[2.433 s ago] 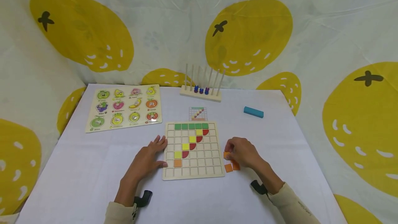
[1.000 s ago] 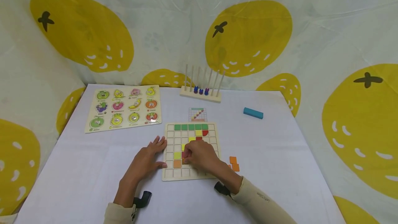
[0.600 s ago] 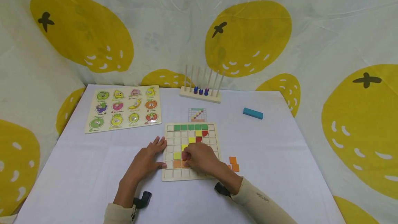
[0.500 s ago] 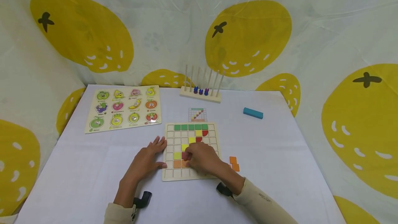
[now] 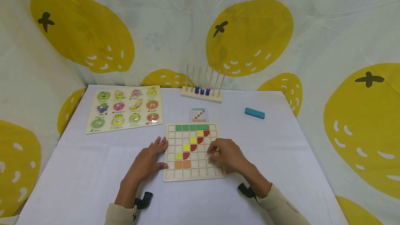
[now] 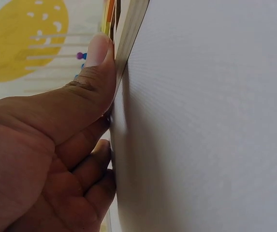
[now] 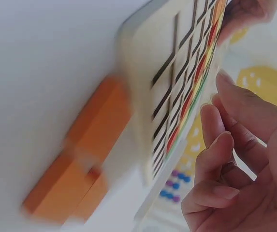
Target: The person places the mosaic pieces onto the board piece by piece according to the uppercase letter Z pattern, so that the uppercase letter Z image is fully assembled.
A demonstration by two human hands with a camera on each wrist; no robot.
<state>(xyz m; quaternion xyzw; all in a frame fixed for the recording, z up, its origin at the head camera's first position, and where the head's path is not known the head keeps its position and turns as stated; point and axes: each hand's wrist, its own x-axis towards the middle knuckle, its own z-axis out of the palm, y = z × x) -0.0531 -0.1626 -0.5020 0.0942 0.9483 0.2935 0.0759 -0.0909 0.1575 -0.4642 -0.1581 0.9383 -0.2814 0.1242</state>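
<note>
A wooden grid board (image 5: 202, 173) lies on the white table. It bears a row of green squares (image 5: 192, 127), a diagonal of yellow squares (image 5: 186, 147) and red quarter-round tiles (image 5: 193, 147), and two orange squares (image 5: 186, 164) side by side below. My left hand (image 5: 147, 160) rests at the board's left edge; in the left wrist view its thumb (image 6: 97, 50) touches the edge. Over the board's right side hovers my right hand (image 5: 229, 155), thumb and forefinger apart, holding nothing. Several loose orange tiles (image 7: 99, 116) lie beside the board, mostly hidden under that hand in the head view.
Behind the board lies a small pattern card (image 5: 198, 114). A fruit puzzle board (image 5: 125, 108) is at the back left. A wooden peg rack (image 5: 201, 95) with a few blue and purple beads stands at the back. A teal bar (image 5: 254, 113) lies at the right.
My right hand took an orange tile from the right, set it beside the first orange square, let go and moved back rightward. The left hand stayed in place.
</note>
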